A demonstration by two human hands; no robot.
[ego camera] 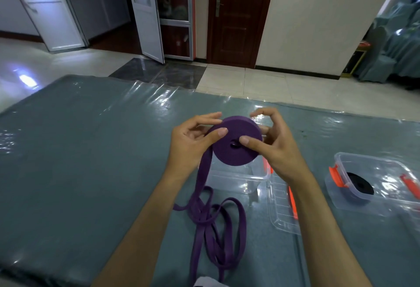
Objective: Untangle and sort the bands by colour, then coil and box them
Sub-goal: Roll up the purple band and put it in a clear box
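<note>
A purple band is partly wound into a thick coil (236, 142) held above the table. My left hand (193, 141) grips the coil's left edge, thumb on its face. My right hand (275, 141) holds the right side, thumb pressed beside the centre hole and fingers curled behind. The loose purple tail (211, 225) hangs from the coil and lies in loops on the table near me. A clear box (236, 180) with orange clips stands open under the coil. Another clear box (375, 173) at the right holds a coiled black band (360, 185).
A clear lid (281, 209) with an orange clip lies right of the nearer box. The table (91, 150) has a grey-green cloth under glossy plastic. Beyond its far edge are tiled floor, doors and covered chairs at the right.
</note>
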